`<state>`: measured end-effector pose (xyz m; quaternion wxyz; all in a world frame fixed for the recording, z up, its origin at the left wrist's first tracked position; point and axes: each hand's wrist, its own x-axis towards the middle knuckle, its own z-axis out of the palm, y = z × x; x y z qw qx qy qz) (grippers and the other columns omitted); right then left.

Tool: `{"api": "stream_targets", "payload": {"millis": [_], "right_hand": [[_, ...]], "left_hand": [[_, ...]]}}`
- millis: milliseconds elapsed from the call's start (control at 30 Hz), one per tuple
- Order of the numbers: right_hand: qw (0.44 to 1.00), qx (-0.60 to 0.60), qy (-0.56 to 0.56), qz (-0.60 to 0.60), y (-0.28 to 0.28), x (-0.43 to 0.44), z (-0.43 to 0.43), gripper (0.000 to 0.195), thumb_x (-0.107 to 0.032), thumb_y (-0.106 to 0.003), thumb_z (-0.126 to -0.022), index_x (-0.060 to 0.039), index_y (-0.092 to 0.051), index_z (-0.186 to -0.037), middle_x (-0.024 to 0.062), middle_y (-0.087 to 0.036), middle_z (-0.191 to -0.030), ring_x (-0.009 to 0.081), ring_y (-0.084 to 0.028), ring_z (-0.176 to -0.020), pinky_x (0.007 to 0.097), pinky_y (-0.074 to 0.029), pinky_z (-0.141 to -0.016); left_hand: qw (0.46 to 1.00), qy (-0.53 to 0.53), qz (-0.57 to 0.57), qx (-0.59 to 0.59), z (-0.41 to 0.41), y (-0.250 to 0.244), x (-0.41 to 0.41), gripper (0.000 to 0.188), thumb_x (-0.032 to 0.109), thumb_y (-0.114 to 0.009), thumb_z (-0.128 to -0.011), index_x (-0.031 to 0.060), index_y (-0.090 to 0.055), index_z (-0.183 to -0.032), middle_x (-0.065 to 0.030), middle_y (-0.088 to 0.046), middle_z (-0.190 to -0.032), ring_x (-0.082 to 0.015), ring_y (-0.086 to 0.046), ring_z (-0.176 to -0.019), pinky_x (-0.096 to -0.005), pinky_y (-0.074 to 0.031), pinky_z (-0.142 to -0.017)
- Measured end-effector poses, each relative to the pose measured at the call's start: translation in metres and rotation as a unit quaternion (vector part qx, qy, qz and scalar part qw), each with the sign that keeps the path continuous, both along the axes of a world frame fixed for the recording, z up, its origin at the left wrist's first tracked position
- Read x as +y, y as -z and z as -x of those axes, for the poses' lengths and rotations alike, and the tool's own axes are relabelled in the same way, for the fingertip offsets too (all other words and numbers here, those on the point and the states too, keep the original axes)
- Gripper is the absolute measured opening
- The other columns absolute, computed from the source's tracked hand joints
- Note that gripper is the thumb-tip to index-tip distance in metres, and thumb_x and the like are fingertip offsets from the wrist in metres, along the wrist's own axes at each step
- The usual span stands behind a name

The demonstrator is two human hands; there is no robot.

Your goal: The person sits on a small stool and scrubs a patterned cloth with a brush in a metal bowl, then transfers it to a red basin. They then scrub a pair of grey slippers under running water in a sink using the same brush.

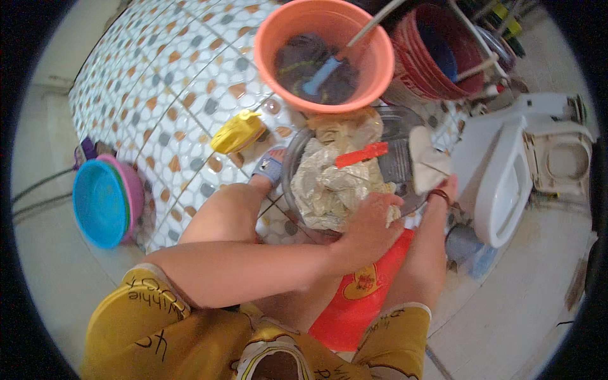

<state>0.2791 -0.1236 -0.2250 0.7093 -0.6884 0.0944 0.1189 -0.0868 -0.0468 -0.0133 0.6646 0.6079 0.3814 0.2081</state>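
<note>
A dark grey plastic basin stands on the floor before me, holding a bunched, wet-looking pale bundle of cloth or plastic. On top of this bundle lies a red brush-like tool. My left hand reaches across to the near side of the bundle and touches it, fingers bent; whether it grips is unclear. At the basin's right rim, my right hand holds the lower end of a flat beige piece, perhaps fabric or an insole.
An orange bucket with dark contents and a blue-handled tool stands behind the basin. Beside it is a red bucket. A white toilet borders the right. A yellow bottle lies leftward; stacked blue bowls lean far left.
</note>
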Motion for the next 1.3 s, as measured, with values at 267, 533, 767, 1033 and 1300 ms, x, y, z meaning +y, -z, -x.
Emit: {"api": "stream_targets", "payload": {"millis": [267, 533, 767, 1033, 1300], "right_hand": [[0.988, -0.122, -0.082, -0.043, -0.128, 0.047, 0.066, 0.027, -0.009, -0.057, -0.085, -0.0081, -0.053, -0.111, 0.0025, -0.055, -0.083, 0.0115, -0.051, -0.072, 0.0244, -0.045, -0.06], [0.957, -0.079, -0.249, -0.123, -0.189, 0.057, 0.156, 0.027, -0.007, -0.053, -0.088, -0.0044, -0.047, -0.114, 0.006, -0.058, -0.092, 0.0123, -0.056, -0.081, 0.0243, -0.048, -0.069], [0.881, -0.079, -0.387, -0.259, -0.245, 0.12, 0.214, 0.022, -0.006, -0.052, -0.088, -0.0076, -0.046, -0.109, 0.0063, -0.056, -0.097, 0.0154, -0.055, -0.088, 0.0298, -0.045, -0.079], [0.857, -0.171, -0.453, -0.174, -0.249, 0.188, 0.206, 0.011, -0.006, -0.056, -0.087, -0.0098, -0.047, -0.09, -0.0007, -0.049, -0.089, 0.0088, -0.047, -0.081, 0.0244, -0.038, -0.074], [0.91, -0.145, -0.388, -0.032, -0.168, 0.225, 0.152, 0.018, -0.01, -0.064, -0.082, -0.0121, -0.046, -0.087, -0.0029, -0.049, -0.077, 0.0064, -0.045, -0.058, 0.0213, -0.037, -0.047]], "left_hand": [[0.997, -0.062, -0.03, -0.027, -0.023, 0.007, 0.008, 0.033, 0.014, -0.058, -0.077, 0.0021, -0.052, -0.106, -0.0188, -0.052, -0.102, -0.0331, -0.051, -0.099, -0.0381, -0.041, -0.087], [0.995, -0.093, 0.025, -0.003, -0.023, -0.003, 0.029, 0.033, 0.016, -0.058, -0.076, 0.0013, -0.055, -0.105, -0.0181, -0.054, -0.099, -0.0311, -0.054, -0.094, -0.0371, -0.042, -0.085], [0.99, -0.141, -0.02, 0.008, -0.008, -0.015, 0.057, 0.033, 0.013, -0.058, -0.076, 0.0027, -0.055, -0.107, -0.0166, -0.055, -0.103, -0.0283, -0.054, -0.098, -0.0351, -0.043, -0.088], [0.973, -0.216, 0.007, -0.077, 0.002, -0.025, 0.079, 0.03, 0.006, -0.054, -0.079, 0.0016, -0.054, -0.109, -0.0138, -0.055, -0.103, -0.023, -0.056, -0.096, -0.0324, -0.044, -0.085], [0.967, -0.228, 0.048, -0.102, 0.011, -0.041, 0.107, 0.027, 0.003, -0.051, -0.082, 0.0012, -0.053, -0.109, -0.0104, -0.053, -0.103, -0.0181, -0.054, -0.097, -0.0295, -0.044, -0.085]]}}
